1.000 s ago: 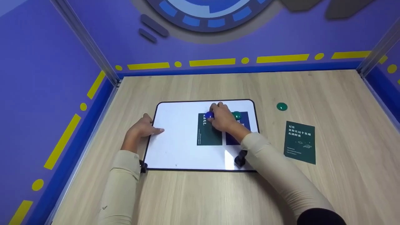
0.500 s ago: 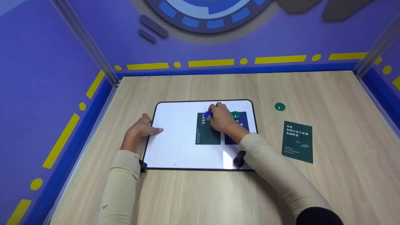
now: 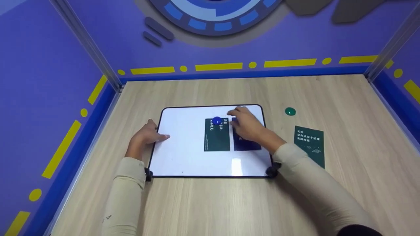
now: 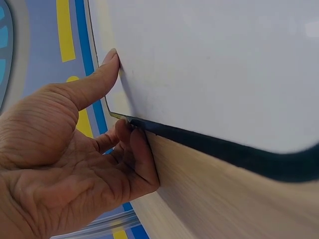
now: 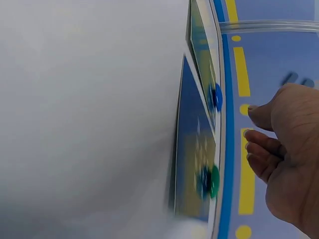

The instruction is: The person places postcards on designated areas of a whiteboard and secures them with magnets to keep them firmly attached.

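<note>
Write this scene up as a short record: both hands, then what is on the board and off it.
left hand: grips the left edge of the whiteboard, thumb over its face
right hand: holds nothing, over the navy card
on board: upper green card with blue magnet; navy card with green magnet
off board, to its right: loose green magnet, loose green card

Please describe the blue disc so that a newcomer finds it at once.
On the wooden table is a white board. On it, a dark green card lies left of a navy card. The blue disc sits at the green card's top edge; its neighbour on the navy card is a green disc.
</note>
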`<state>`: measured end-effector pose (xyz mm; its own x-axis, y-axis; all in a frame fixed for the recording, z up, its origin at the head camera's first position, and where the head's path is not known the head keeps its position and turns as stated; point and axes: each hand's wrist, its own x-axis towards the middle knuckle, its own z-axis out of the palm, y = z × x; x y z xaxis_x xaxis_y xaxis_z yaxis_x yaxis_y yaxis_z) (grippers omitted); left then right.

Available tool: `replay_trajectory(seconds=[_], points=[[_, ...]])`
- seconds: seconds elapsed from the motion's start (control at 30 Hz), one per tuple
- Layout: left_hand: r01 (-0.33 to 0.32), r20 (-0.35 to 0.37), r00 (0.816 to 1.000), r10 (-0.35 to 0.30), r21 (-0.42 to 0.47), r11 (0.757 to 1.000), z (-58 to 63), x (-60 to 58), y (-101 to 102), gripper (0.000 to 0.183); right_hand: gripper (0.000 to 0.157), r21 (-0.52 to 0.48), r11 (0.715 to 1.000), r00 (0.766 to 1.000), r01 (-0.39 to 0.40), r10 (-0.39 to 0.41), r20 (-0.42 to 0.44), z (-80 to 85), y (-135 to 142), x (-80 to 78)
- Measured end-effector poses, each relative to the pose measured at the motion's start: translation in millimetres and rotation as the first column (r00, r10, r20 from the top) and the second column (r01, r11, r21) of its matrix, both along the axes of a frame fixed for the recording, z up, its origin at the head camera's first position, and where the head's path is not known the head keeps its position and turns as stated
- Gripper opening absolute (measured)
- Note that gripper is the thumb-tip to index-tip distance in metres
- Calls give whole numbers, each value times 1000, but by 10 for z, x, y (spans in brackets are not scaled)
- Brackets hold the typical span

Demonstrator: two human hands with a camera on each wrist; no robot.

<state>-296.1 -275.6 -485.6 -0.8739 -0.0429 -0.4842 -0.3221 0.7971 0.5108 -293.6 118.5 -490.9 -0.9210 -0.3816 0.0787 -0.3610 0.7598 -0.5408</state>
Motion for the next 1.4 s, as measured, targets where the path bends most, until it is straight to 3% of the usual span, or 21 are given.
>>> replay_trajectory(seconds=[0.17, 0.37, 0.6, 0.83, 1.23, 1.4], points=[[10, -19, 1000, -11, -18, 1000, 22, 14, -7, 93, 37, -6, 998, 997, 67, -68, -45, 24, 558, 119], [4, -3, 1000, -4, -8, 1000, 44, 24, 22, 101, 36, -25, 985, 981, 170, -172, -94, -25, 1470, 254], [18, -12, 1000, -18, -13, 1000, 51, 28, 4, 103, 44, -17, 944, 943, 329, -328, 50, 15, 2227, 390], [12, -18, 1000, -12, -7, 1000, 63, 24, -8, 100, 48, 43, 929, 925, 367, -369, 94, -33, 2489, 491], [15, -4, 1000, -15, -7, 1000, 36, -36, -12, 99, 53, 102, 946, 941, 307, -318, 119, -61, 2602, 570], [7, 18, 1000, -7, -14, 1000, 8, -37, -28, 104, 60, 142, 945, 929, 296, -319, 185, -92, 2633, 565]])
